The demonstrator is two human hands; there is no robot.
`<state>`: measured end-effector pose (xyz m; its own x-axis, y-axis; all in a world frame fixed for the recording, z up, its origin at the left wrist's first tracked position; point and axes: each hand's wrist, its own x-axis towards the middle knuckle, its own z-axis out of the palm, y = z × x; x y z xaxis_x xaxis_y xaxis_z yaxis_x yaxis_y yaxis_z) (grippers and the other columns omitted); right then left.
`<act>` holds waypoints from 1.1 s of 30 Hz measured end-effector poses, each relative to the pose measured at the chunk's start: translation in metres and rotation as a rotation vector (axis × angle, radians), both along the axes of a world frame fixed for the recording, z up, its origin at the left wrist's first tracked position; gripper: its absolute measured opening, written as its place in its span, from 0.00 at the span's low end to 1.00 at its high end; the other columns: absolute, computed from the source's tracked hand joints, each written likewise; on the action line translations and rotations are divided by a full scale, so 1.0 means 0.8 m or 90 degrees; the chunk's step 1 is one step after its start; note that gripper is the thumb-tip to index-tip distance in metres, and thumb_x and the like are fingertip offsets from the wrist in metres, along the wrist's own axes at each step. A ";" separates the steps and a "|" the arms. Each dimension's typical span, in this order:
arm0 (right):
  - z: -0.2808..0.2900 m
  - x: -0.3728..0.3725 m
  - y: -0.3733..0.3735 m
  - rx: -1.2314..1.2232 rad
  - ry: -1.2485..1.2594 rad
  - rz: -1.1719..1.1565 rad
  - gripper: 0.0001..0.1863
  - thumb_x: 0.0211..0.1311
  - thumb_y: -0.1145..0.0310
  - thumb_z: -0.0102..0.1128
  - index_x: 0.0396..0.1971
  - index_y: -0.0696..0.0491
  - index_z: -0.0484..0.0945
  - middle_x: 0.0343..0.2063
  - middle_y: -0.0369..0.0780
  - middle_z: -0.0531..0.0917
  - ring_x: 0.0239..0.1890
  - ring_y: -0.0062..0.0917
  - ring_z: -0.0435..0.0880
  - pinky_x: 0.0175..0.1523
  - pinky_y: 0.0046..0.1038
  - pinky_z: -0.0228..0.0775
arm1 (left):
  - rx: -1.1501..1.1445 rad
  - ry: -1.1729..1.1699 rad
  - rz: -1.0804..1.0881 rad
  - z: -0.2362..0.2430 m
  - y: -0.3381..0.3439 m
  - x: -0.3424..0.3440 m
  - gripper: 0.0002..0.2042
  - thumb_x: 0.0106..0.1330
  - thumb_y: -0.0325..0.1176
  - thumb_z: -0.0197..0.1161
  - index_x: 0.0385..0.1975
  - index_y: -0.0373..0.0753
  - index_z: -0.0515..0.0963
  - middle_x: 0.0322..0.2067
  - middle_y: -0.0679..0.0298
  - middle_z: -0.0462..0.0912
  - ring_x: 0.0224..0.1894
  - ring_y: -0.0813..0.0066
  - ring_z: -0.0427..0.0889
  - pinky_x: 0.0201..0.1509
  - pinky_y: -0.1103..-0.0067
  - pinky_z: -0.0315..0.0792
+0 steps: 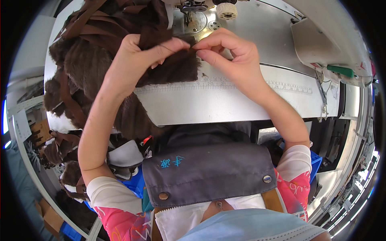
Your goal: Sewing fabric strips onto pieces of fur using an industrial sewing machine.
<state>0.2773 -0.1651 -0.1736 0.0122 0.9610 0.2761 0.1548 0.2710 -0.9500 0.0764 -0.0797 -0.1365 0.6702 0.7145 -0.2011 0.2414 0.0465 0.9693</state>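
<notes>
Dark-brown fur piece (177,72) lies on the sewing table (193,108), just in front of the machine, its cut corner raised between the two hands. Nearest the camera are a pale blue mask (249,225) and a dark grey apron flap (209,172) with metal snaps. Past the table's front edge, a printed ruler scale (225,85) runs crosswise, partly covered at its left by the fur.

Farther on, the left hand (138,60) grasps the fur piece near its upper edge, thumb stretched along the top. The right hand (235,50) meets it from the other side, thumb and index fingertips brought close together at the corner; whether they pinch the edge, a thread or nothing is too small to tell. Left of them, a heap of fur pieces (88,60) is overlaid by brown fabric strips (108,20).

Beyond the hands stands the presser foot (187,18), near the fur piece but apart from the fingers, with a white dial (227,11) to its right.

The step looks like aligning or tidying the edge by hand. The next move would seem to call for keeping the layers flush and the pile clear of the edge while guiding it squarely toward the foot.
</notes>
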 end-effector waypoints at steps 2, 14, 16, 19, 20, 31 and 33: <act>0.000 0.001 0.002 0.061 -0.048 0.001 0.08 0.52 0.74 0.66 0.34 0.52 0.81 0.29 0.32 0.81 0.27 0.15 0.75 0.34 0.17 0.63 | -0.028 -0.035 0.029 0.007 0.008 0.008 0.15 0.65 0.38 0.59 0.40 0.31 0.81 0.24 0.69 0.80 0.21 0.86 0.63 0.26 0.86 0.59; -0.017 0.022 0.020 0.403 -0.412 -0.063 0.13 0.44 0.77 0.64 0.34 0.48 0.81 0.29 0.31 0.79 0.35 0.23 0.77 0.41 0.26 0.62 | -0.032 0.120 -0.008 0.006 0.026 0.005 0.09 0.52 0.32 0.71 0.28 0.35 0.81 0.21 0.73 0.77 0.20 0.90 0.66 0.22 0.88 0.57; -0.026 0.019 -0.005 0.361 -0.523 -0.013 0.15 0.43 0.77 0.62 0.36 0.49 0.81 0.25 0.32 0.75 0.31 0.23 0.74 0.38 0.25 0.62 | -0.022 0.132 -0.006 0.007 0.018 0.009 0.09 0.52 0.32 0.71 0.28 0.35 0.81 0.20 0.73 0.77 0.19 0.90 0.66 0.21 0.88 0.57; -0.027 0.013 -0.013 0.345 -0.573 0.001 0.16 0.42 0.77 0.61 0.36 0.50 0.81 0.22 0.33 0.71 0.28 0.23 0.73 0.35 0.25 0.61 | 0.022 0.184 -0.043 0.005 0.019 0.020 0.10 0.52 0.34 0.71 0.25 0.34 0.81 0.17 0.72 0.76 0.17 0.90 0.65 0.20 0.87 0.56; -0.028 0.014 -0.012 0.344 -0.574 0.002 0.16 0.42 0.77 0.61 0.36 0.50 0.81 0.22 0.33 0.71 0.28 0.23 0.73 0.35 0.25 0.61 | 0.056 0.224 -0.077 0.003 0.022 0.023 0.11 0.52 0.35 0.71 0.24 0.33 0.80 0.16 0.72 0.75 0.17 0.90 0.64 0.20 0.86 0.57; -0.034 0.026 -0.004 0.363 -0.553 -0.024 0.16 0.44 0.73 0.61 0.37 0.51 0.81 0.28 0.32 0.74 0.29 0.24 0.73 0.32 0.25 0.66 | 0.104 0.230 -0.110 -0.003 0.020 0.038 0.11 0.53 0.31 0.69 0.24 0.29 0.78 0.17 0.67 0.77 0.22 0.86 0.72 0.27 0.83 0.67; -0.032 0.024 -0.006 0.368 -0.597 -0.011 0.16 0.44 0.73 0.61 0.37 0.51 0.82 0.29 0.32 0.74 0.31 0.24 0.73 0.35 0.25 0.66 | 0.108 0.216 -0.113 -0.007 0.020 0.036 0.11 0.53 0.32 0.69 0.25 0.29 0.78 0.17 0.67 0.77 0.22 0.86 0.72 0.27 0.84 0.67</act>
<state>0.2962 -0.1698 -0.1994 -0.4260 0.6854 0.5906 0.7563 0.6280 -0.1833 0.1049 -0.0636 -0.1418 0.7019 0.6355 -0.3218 0.5384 -0.1776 0.8238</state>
